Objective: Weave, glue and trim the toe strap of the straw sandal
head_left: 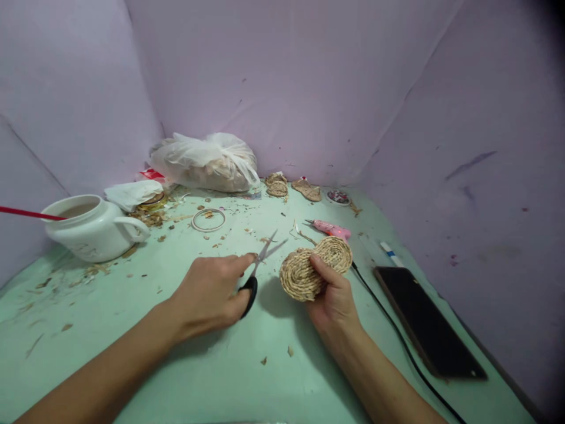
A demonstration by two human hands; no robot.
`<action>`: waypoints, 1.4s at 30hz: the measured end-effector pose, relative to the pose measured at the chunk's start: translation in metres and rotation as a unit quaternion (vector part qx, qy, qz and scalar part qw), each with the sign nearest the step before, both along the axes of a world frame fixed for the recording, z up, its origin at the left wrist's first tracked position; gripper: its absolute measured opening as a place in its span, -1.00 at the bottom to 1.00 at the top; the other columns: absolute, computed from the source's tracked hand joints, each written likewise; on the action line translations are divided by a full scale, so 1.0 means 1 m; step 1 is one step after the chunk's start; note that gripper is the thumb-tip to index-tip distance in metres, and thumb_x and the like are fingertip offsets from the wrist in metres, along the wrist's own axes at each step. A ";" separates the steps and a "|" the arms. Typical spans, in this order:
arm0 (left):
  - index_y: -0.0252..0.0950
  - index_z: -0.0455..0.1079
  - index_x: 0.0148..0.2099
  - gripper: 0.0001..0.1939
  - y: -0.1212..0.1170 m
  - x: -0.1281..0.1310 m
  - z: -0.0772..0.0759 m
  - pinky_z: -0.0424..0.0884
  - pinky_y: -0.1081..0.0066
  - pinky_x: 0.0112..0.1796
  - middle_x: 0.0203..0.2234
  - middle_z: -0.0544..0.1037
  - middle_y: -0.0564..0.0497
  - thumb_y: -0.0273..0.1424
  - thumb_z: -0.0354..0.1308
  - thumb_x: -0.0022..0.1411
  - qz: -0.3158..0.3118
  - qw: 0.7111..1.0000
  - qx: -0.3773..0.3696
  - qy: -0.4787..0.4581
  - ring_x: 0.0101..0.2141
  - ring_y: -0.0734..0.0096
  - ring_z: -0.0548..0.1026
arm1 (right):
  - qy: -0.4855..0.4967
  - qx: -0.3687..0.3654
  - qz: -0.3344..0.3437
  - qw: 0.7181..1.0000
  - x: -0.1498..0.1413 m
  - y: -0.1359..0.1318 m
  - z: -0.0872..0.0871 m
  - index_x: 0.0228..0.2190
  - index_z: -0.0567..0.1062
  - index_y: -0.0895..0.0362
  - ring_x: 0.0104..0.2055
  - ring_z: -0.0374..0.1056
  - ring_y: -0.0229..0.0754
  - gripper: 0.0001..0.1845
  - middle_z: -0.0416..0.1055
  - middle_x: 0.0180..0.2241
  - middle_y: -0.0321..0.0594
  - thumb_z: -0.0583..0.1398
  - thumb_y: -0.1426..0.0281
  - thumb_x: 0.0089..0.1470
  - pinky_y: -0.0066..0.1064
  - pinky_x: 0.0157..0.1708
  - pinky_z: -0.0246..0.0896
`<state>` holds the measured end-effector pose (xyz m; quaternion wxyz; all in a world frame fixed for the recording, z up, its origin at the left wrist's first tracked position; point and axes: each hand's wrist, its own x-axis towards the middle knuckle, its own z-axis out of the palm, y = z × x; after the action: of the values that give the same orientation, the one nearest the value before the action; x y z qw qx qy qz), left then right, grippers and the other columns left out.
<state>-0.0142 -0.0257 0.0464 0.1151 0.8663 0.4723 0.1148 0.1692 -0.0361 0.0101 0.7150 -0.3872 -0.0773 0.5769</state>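
My left hand (216, 291) grips a pair of black-handled scissors (262, 254), thumb and fingers at the handle loops. The blades are spread apart and point away from me, just above the green tabletop (247, 377). In my right hand (333, 300) is a coiled straw sole (315, 268), shaped like a figure eight, with my thumb pressed on its top face. A loose strand sticks up from its far edge. The scissors and the sole are apart, with a short gap between them.
A pink glue gun (329, 228) lies beyond the sole, its black cord (397, 335) running past a phone (430, 321). A white mug (95, 229) stands left. Behind are a plastic bag (207, 162), a ring (208, 219), finished-looking straw sandals (276, 184) and scattered straw scraps.
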 end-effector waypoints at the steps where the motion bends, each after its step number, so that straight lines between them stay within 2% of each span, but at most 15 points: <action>1: -0.25 0.29 -0.01 -0.60 -0.003 0.002 -0.004 0.32 0.36 -0.36 -0.42 0.50 -0.03 -0.38 -0.05 0.07 -0.009 1.000 0.012 0.013 -0.39 0.29 0.44 | -0.006 0.003 -0.008 1.000 -0.001 0.000 0.000 -0.50 0.51 0.19 -0.48 0.44 -0.16 -0.82 0.53 -0.53 -0.28 0.30 0.52 -0.32 -0.26 -0.35 0.41; 6: -0.37 0.14 0.17 -0.44 -0.013 0.015 -0.013 0.36 0.20 -0.27 -0.25 0.49 -0.18 -0.34 -0.07 0.09 -0.020 0.996 0.038 0.075 -0.28 0.13 0.46 | -0.027 0.037 -0.002 0.999 -0.004 -0.005 -0.003 -0.38 0.51 0.17 -0.37 0.46 -0.13 -0.71 0.55 -0.46 -0.29 0.33 0.50 -0.30 -0.24 -0.23 0.37; 12: -0.40 0.11 0.18 -0.41 -0.014 0.018 -0.010 0.38 0.20 -0.27 -0.25 0.49 -0.19 -0.37 -0.07 0.07 -0.023 0.998 -0.013 0.060 -0.27 0.11 0.48 | -0.043 0.088 0.012 0.995 -0.008 -0.008 -0.004 -0.25 0.48 0.11 -0.34 0.45 -0.14 -0.57 0.54 -0.41 -0.32 0.34 0.51 -0.28 -0.21 -0.19 0.35; 17: -0.30 0.16 0.11 -0.49 -0.015 0.017 -0.009 0.37 0.27 -0.30 -0.34 0.52 -0.10 -0.40 -0.06 0.07 -0.029 0.998 -0.027 0.039 -0.31 0.17 0.49 | -0.046 0.102 0.028 0.993 -0.009 -0.010 -0.004 -0.20 0.46 0.10 -0.35 0.45 -0.15 -0.53 0.54 -0.40 -0.32 0.34 0.51 -0.26 -0.20 -0.19 0.35; 28: -0.39 0.14 0.01 -0.61 -0.017 0.021 -0.005 0.36 0.22 -0.38 -0.36 0.51 -0.14 -0.48 -0.15 0.10 -0.055 0.992 -0.035 0.110 -0.37 0.15 0.49 | -0.023 0.074 0.028 0.997 -0.011 -0.015 -0.005 -0.28 0.49 0.11 -0.36 0.45 -0.13 -0.61 0.54 -0.43 -0.32 0.34 0.49 -0.28 -0.17 -0.18 0.35; 34: -0.30 0.21 -0.17 -0.75 -0.016 0.021 -0.004 0.32 0.30 -0.39 -0.43 0.51 -0.07 -0.52 -0.14 0.08 -0.071 0.993 -0.058 0.077 -0.39 0.21 0.48 | -0.036 0.063 0.023 0.997 -0.010 -0.013 -0.006 -0.34 0.50 0.13 -0.36 0.45 -0.13 -0.65 0.54 -0.43 -0.31 0.35 0.49 -0.30 -0.19 -0.20 0.35; 36: -0.27 0.22 -0.19 -0.79 -0.012 0.018 -0.002 0.31 0.35 -0.39 -0.42 0.51 -0.05 -0.47 -0.12 0.09 -0.040 0.997 -0.049 0.038 -0.40 0.26 0.47 | -0.038 0.063 0.009 0.997 -0.009 -0.012 -0.005 -0.35 0.50 0.13 -0.39 0.44 -0.14 -0.64 0.54 -0.45 -0.32 0.35 0.50 -0.32 -0.19 -0.22 0.37; 39: -0.26 0.24 -0.23 -0.80 0.003 0.007 0.000 0.26 0.37 -0.45 -0.46 0.49 -0.06 -0.40 -0.16 0.14 0.084 0.996 -0.021 0.020 -0.43 0.25 0.45 | -0.032 0.050 0.007 0.998 -0.007 -0.009 -0.004 -0.38 0.50 0.15 -0.40 0.44 -0.13 -0.66 0.53 -0.47 -0.30 0.36 0.50 -0.34 -0.19 -0.23 0.37; 42: -0.23 0.29 -0.23 -0.76 0.023 -0.010 -0.004 0.18 0.35 -0.53 -0.45 0.50 -0.12 -0.34 -0.14 0.11 0.198 0.972 -0.001 0.125 -0.42 0.11 0.45 | -0.033 0.037 0.029 0.998 -0.005 -0.007 -0.002 -0.43 0.50 0.17 -0.37 0.45 -0.09 -0.70 0.53 -0.48 -0.27 0.35 0.49 -0.36 -0.18 -0.23 0.37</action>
<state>-0.0246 -0.0023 0.0420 0.0308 0.7629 0.6453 0.0255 0.1640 -0.0428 0.0080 0.7090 -0.3767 -0.1335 0.5810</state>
